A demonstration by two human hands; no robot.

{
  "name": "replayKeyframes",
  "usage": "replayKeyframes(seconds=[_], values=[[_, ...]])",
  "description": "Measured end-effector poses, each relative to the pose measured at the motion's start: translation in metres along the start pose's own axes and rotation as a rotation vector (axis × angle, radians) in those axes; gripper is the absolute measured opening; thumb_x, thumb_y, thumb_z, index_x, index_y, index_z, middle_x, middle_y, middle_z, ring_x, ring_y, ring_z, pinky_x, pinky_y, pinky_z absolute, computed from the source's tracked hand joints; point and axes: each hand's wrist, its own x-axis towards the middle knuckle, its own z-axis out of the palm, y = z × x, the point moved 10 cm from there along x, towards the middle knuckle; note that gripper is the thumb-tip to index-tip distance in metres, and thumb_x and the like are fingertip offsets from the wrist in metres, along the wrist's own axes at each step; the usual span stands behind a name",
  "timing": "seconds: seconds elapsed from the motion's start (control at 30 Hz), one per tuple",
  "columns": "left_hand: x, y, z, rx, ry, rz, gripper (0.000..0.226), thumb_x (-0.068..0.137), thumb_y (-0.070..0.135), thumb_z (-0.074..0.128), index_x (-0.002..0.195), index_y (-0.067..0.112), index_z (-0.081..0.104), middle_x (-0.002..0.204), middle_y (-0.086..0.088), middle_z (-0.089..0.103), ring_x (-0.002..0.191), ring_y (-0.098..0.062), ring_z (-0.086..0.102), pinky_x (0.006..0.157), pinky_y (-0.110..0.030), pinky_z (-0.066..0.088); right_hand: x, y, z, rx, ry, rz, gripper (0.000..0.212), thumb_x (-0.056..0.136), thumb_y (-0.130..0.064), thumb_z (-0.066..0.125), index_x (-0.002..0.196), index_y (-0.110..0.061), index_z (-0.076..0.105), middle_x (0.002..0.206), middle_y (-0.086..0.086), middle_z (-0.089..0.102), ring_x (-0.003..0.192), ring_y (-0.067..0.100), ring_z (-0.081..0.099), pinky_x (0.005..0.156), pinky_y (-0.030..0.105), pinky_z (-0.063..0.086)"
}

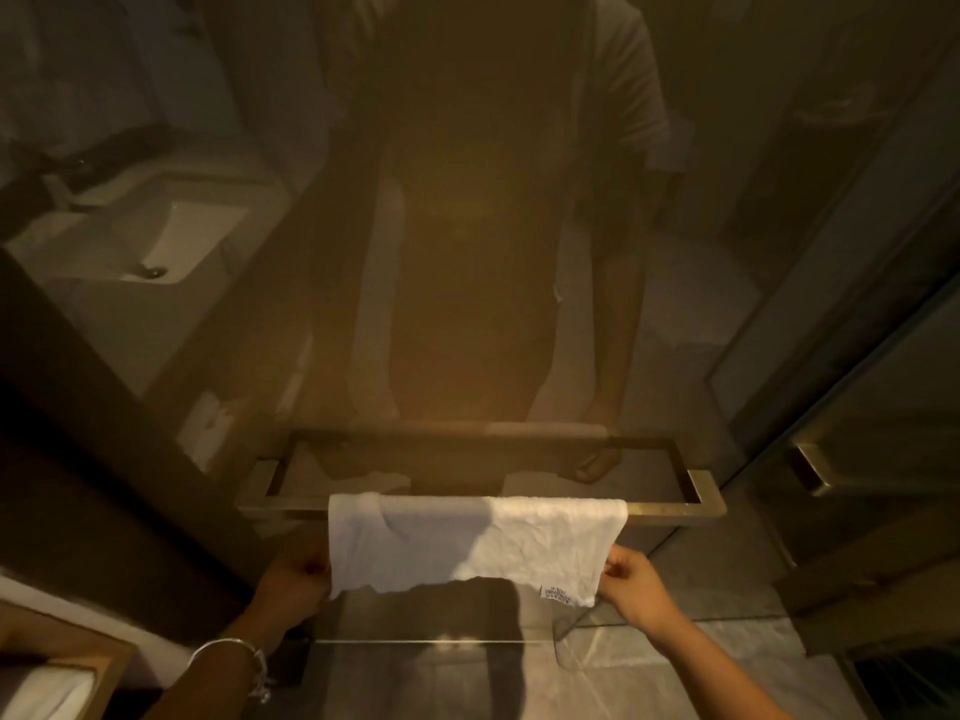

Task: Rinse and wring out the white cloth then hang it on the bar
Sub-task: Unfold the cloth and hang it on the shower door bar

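The white cloth hangs draped over the brass square bar, which is fixed to a glass panel. Its right half is lit and its left half lies in shadow. A small label shows at its lower right corner. My left hand pinches the cloth's lower left edge. My right hand pinches its lower right edge, beside the label. Both hands are below the bar.
The glass panel reflects a person's body and arms. A white sink shows in the reflection at upper left. A brass door handle sits at right. A wooden shelf with a white towel is at lower left. Marble floor lies below.
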Motion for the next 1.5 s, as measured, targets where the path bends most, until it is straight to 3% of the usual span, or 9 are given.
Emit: replayKeyframes(seconds=[0.17,0.33,0.5,0.6,0.73,0.97,1.27,1.4,1.5], values=[[-0.003,-0.003,0.006,0.071,-0.031,-0.032,0.013,0.083,0.002,0.061,0.073,0.009,0.062,0.092,-0.02,0.066,0.076,-0.026,0.057,0.078,-0.038,0.051,-0.007,-0.008,0.001,-0.064,-0.058,-0.001,0.027,0.078,0.003,0.066,0.091,0.024,0.057,0.094,0.04,0.063,0.084,0.036,0.063,0.083,0.049,0.051],[-0.022,0.014,0.0,0.159,-0.131,-0.014,0.034,0.085,-0.001,0.059,0.118,0.009,0.06,0.124,-0.009,0.062,0.097,-0.01,0.062,0.075,-0.009,0.05,-0.016,-0.032,-0.016,0.082,-0.141,-0.052,0.017,0.082,-0.001,0.061,0.093,-0.01,0.069,0.096,0.009,0.074,0.09,0.016,0.069,0.078,0.024,0.056],[-0.065,0.054,-0.047,-0.279,-0.076,0.367,0.022,0.082,0.01,0.066,0.08,0.031,0.07,0.091,0.013,0.071,0.093,-0.009,0.063,0.066,-0.018,0.046,-0.026,-0.042,-0.022,0.187,-0.108,-0.094,0.022,0.08,-0.022,0.065,0.09,-0.002,0.068,0.083,0.012,0.066,0.083,0.024,0.062,0.08,0.028,0.049],[-0.082,0.066,-0.064,-0.291,0.081,0.475,0.02,0.081,0.015,0.068,0.077,0.034,0.069,0.076,0.015,0.074,0.083,-0.002,0.062,0.057,-0.008,0.048,-0.036,-0.054,-0.034,0.032,0.134,-0.237,0.026,0.08,-0.028,0.066,0.071,-0.004,0.066,0.062,0.007,0.06,0.061,0.023,0.052,0.062,0.033,0.043],[-0.093,0.084,-0.069,-0.318,0.182,0.518,0.006,0.082,0.022,0.068,0.078,0.027,0.068,0.076,0.01,0.068,0.073,-0.004,0.061,0.061,-0.015,0.044,-0.057,-0.071,-0.064,-0.13,0.467,-0.315,0.018,0.075,-0.033,0.072,0.059,-0.026,0.068,0.055,-0.005,0.068,0.052,0.01,0.061,0.05,0.024,0.046],[-0.094,0.086,-0.094,-0.203,0.439,0.488,0.005,0.08,0.016,0.07,0.082,0.012,0.067,0.073,-0.003,0.064,0.068,-0.016,0.059,0.065,-0.028,0.047,-0.059,-0.085,-0.081,-0.068,0.491,-0.358,0.03,0.081,-0.022,0.066,0.057,-0.008,0.056,0.057,0.014,0.061,0.058,0.036,0.058,0.056,0.044,0.05],[-0.103,0.116,-0.1,0.143,0.498,0.697,0.015,0.076,0.022,0.074,0.084,0.01,0.068,0.072,-0.003,0.064,0.068,-0.021,0.06,0.062,-0.028,0.047,-0.068,-0.117,-0.104,-0.351,0.532,-0.395,0.023,0.072,-0.028,0.074,0.064,-0.018,0.055,0.061,-0.001,0.059,0.057,0.016,0.057,0.054,0.028,0.047],[-0.115,0.139,-0.068,0.463,0.353,0.914,0.042,0.078,0.045,0.053,0.095,0.011,0.072,0.095,-0.009,0.071,0.089,-0.029,0.064,0.08,-0.048,0.05,-0.065,-0.148,-0.065,-0.559,0.261,-0.641,0.031,0.081,-0.027,0.067,0.111,-0.023,0.064,0.111,-0.009,0.062,0.105,0.009,0.054,0.089,0.028,0.043],[-0.109,0.14,-0.052,0.517,0.225,0.899,0.043,0.078,0.039,0.053,0.102,0.01,0.072,0.102,-0.011,0.073,0.094,-0.03,0.066,0.088,-0.053,0.05,-0.055,-0.139,-0.031,-0.654,0.065,-0.598,0.031,0.085,-0.03,0.061,0.116,-0.025,0.062,0.115,-0.006,0.066,0.107,0.012,0.057,0.094,0.028,0.039]])
